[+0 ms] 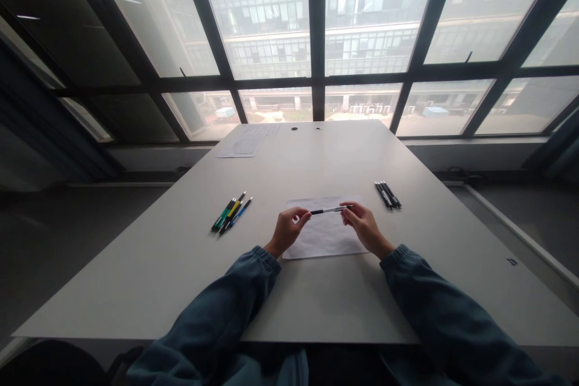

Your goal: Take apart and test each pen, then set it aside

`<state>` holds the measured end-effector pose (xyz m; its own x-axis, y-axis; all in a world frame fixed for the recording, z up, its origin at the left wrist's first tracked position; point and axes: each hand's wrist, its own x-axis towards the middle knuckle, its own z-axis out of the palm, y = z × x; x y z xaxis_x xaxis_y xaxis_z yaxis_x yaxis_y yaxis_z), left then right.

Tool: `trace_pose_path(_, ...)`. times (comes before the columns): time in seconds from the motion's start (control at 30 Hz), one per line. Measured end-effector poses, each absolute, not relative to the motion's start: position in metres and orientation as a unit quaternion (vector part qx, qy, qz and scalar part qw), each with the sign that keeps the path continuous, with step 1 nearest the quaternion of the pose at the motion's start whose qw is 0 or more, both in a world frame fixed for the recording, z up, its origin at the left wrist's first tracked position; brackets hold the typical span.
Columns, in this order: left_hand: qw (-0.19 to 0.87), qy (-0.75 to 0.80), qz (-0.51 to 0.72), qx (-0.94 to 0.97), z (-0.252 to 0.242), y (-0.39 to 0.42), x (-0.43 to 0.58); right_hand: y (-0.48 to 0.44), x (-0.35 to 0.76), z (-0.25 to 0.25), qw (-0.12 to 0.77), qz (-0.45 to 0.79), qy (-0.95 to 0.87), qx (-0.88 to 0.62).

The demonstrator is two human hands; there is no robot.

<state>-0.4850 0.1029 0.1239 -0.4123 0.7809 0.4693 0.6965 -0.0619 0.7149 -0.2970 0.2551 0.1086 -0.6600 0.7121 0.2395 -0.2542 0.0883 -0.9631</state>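
Observation:
A black and clear pen (332,210) is held level between my two hands, above a sheet of white paper (323,241). My left hand (287,229) pinches its black end between thumb and fingertips. The other end is in the fingers of my right hand (363,227), which hide part of that tip. The paper lies flat on the table beneath both hands, and its left and right edges are partly covered by them.
Several pens with green, yellow and blue parts (232,214) lie in a loose group on the left. Several black pens (388,195) lie side by side on the right. More paper (242,145) rests at the far left of the white table (325,169), before large windows.

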Motion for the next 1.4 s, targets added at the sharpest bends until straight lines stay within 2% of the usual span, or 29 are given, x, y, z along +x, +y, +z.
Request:
trace_pose_path(0.2,0.077,0.668,0.46,0.58,0.123,0.102,-0.48,0.256,-0.3,0.101,0.421,0.609,-0.641,-0.204)
trace_pose_path(0.67,0.057,0.655,0.477,0.583,0.122,0.102,-0.482,0.254,-0.3,0.096,0.393,0.548,-0.709,-0.208)
trace_pose_path(0.87,0.058,0.655,0.469,0.59,0.124,0.102,-0.481,0.247,-0.301,0.105,0.398,0.613,-0.658,-0.179)
trace_pose_path(1.0,0.084,0.64,0.456,0.612,0.128,0.101,-0.476,0.241,-0.3,0.112,0.349,0.688,-0.617,-0.156)
trace_pose_path(1.13,0.128,0.628,0.431,0.635,0.129,0.101,-0.474,0.236,-0.298,0.114,0.254,0.69,-0.671,-0.1)
trace_pose_path(1.2,0.142,0.63,0.432,0.629,0.128,0.102,-0.476,0.237,-0.297,0.114,0.237,0.703,-0.664,-0.093)
trace_pose_path(1.27,0.134,0.648,0.437,0.61,0.125,0.103,-0.482,0.241,-0.298,0.114,0.251,0.717,-0.64,-0.11)
trace_pose_path(1.4,0.061,0.703,0.384,0.596,0.114,0.105,-0.496,0.253,-0.3,0.111,0.356,0.657,-0.638,-0.186)
